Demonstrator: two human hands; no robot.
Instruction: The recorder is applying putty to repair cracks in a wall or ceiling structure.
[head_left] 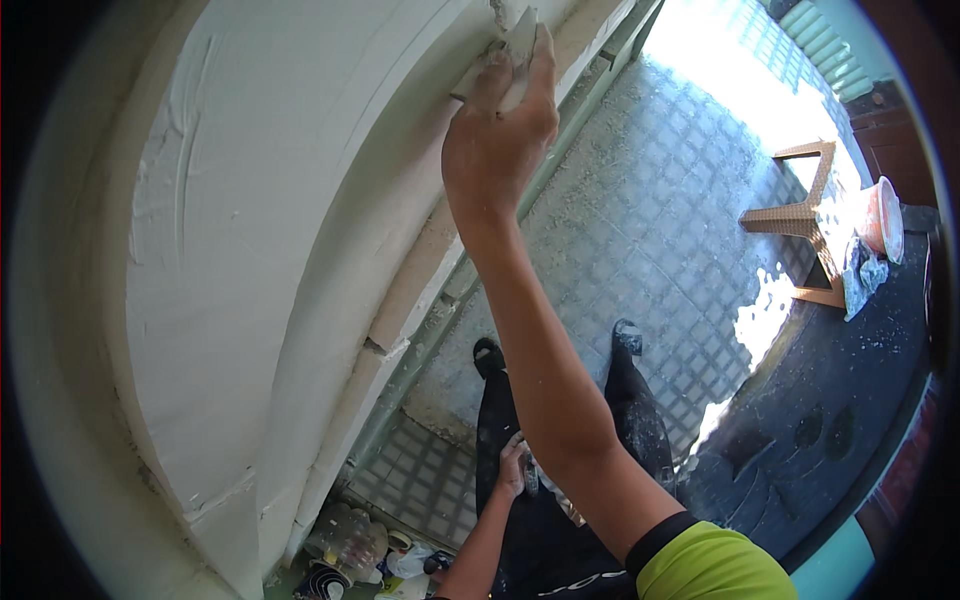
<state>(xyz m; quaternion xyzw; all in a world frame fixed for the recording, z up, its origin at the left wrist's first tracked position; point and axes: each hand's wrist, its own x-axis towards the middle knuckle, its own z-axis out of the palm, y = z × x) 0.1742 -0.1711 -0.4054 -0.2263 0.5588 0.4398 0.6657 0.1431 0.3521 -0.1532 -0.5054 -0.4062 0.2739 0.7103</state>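
Observation:
My right hand (500,140) reaches up to the wall at the top of the view. Its fingers close around a flat, whitish, plaster-smeared piece (520,55), possibly a scraper, held against or very near the curved plaster surface (360,215). Down by my waist, my left hand (513,466) is closed around a dark, narrow thing (531,476). Part of that thing and some of the fingers are hidden by my right arm, so I cannot make out its kind.
A pale ledge (415,280) runs along the wall's foot, above dusty patterned floor tiles (590,230). At right, a brown woven-pattern stool (800,218) stands by a pinkish bucket (884,220) and a dark sheet (800,450). Plastic bottles (350,540) crowd the lower left.

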